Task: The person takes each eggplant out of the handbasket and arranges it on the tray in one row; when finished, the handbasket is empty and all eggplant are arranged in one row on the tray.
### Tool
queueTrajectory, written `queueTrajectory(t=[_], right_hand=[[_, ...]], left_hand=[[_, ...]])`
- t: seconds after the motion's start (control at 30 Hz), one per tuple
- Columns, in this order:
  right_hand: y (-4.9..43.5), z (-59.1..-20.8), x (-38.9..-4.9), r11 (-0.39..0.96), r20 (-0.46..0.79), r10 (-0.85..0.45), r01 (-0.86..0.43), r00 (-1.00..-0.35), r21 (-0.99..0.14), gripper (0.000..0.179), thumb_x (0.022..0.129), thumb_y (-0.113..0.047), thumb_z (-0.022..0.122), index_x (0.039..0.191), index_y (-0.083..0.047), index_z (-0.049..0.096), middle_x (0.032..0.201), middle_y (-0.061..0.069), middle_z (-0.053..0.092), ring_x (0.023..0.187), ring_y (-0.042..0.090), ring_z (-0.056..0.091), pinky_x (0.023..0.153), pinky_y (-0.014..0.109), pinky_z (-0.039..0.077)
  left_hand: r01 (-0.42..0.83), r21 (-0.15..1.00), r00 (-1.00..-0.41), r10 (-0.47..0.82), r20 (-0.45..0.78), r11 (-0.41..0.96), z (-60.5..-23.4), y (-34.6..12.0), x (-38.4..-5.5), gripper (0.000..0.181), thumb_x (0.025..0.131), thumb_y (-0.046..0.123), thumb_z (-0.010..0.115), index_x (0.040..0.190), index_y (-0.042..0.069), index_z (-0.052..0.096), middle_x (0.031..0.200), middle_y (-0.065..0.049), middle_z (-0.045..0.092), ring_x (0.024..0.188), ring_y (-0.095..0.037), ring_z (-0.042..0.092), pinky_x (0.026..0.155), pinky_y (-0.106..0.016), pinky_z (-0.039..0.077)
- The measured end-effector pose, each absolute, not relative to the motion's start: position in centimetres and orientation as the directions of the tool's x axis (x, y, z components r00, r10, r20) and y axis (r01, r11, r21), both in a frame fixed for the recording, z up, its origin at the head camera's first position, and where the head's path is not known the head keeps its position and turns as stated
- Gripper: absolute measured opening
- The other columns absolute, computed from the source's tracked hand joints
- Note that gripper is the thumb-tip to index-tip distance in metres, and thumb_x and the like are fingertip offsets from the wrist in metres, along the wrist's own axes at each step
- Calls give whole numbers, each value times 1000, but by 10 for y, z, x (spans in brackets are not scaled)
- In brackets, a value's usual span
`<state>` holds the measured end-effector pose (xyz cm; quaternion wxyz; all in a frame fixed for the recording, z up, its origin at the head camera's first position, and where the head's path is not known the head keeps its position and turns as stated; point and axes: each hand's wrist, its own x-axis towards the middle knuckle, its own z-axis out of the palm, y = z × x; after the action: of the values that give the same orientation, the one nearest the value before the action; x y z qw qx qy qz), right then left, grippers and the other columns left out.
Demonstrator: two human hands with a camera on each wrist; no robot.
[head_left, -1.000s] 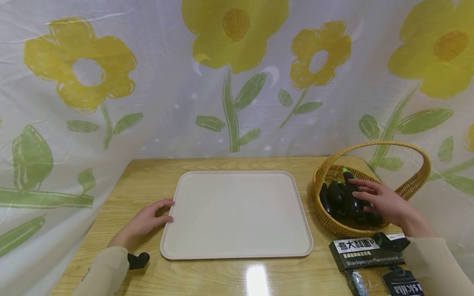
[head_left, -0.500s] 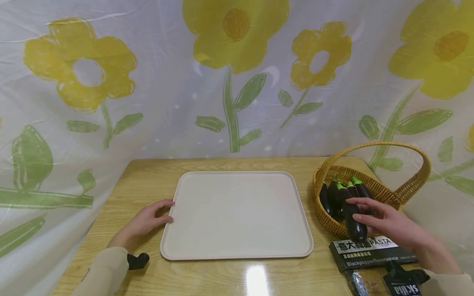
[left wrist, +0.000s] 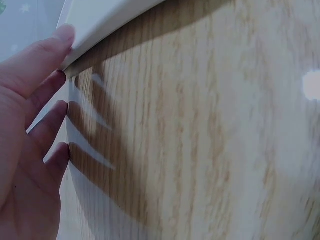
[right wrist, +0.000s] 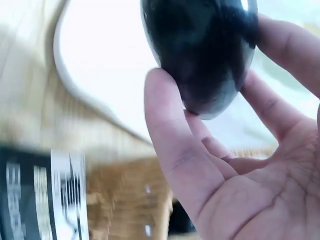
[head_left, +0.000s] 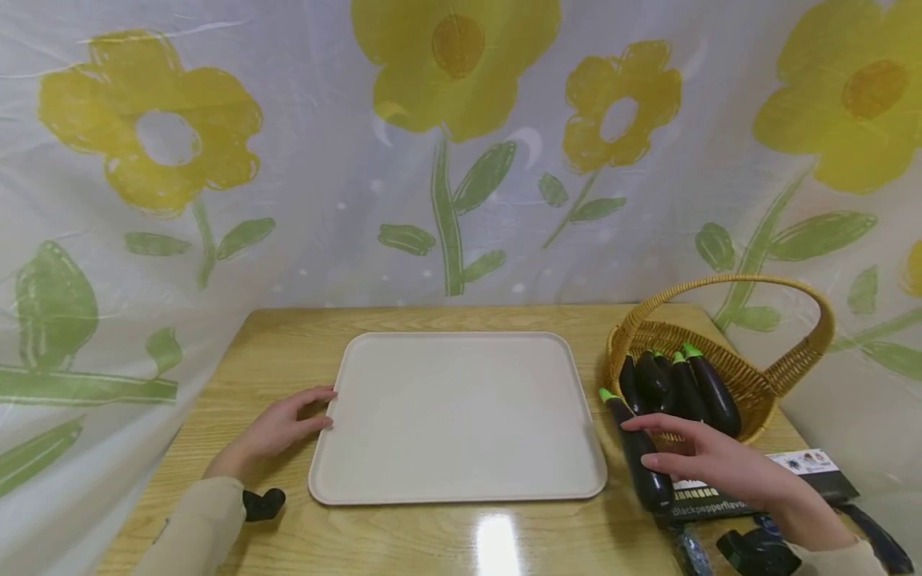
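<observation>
Now we see one dark eggplant (head_left: 634, 448) in the air, above the gap between the tray (head_left: 461, 416) and the wicker basket (head_left: 749, 384), close to the tray's right edge. It is tilted, with the green cap towards the far side and the round end nearer to us. The grip of the right hand (head_left: 720, 464) is closed around it: in the right wrist view we find the thumb on one side of the glossy skin and the fingers on the other.

Beside this hand stands the basket, with its tall handle arched above, and inside it we notice several other eggplants (head_left: 713, 392) lying close together. Partly under the hand, we see a black box (head_left: 713, 506) with white lettering, and in front of it a small shiny packet (head_left: 691, 552).

On the other side, the left hand (head_left: 281, 428) has its grip loose; with the fingers relaxed, it touches the left edge of the pale tray. The tray lies flat on the wooden desk (head_left: 403, 536). Behind everything we see a hanging cloth (head_left: 324, 160), painted with yellow flowers and green leaves.
</observation>
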<state>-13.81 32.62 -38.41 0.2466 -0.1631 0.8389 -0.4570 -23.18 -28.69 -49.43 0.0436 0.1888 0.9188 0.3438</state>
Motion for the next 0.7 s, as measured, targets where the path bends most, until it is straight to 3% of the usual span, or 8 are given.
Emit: queueTrajectory(t=[0.17,0.3,0.5,0.7], right_hand=[[292,-392,-151,542,-222,-518,-117,-826,-832,44,98,-27,62,139,-16,52,140,20,48,117,33,55,83,29,52],[260,-405,-167,512,-209,-513,-101,-832,-853,46,96,-30,64,139,-17,52,135,17,52,107,23,62,87,33,51],[202,-423,-199,446,-173,-488,-74,-855,-892,49,95,-32,65,140,-18,52,132,16,50,106,23,64,89,39,52],[141,-436,-227,444,-113,-497,-140,-860,-885,50,94,-30,67,140,-18,53,128,13,53,101,20,65,84,35,52]], left_hand=[[320,645,-922,385,42,694,-494,-289,-233,50,91,30,70,132,5,58,141,-22,50,133,-46,40,106,-63,33],[320,646,-922,386,43,693,-494,-289,-233,49,91,30,71,132,5,59,142,-22,50,133,-46,40,106,-63,32],[329,638,-919,392,46,697,-494,-289,-232,49,90,30,72,131,5,60,141,-21,51,132,-46,41,106,-64,33],[361,633,-910,407,79,685,-493,-289,-235,48,88,26,74,128,2,61,136,-25,53,129,-48,42,106,-64,31]])
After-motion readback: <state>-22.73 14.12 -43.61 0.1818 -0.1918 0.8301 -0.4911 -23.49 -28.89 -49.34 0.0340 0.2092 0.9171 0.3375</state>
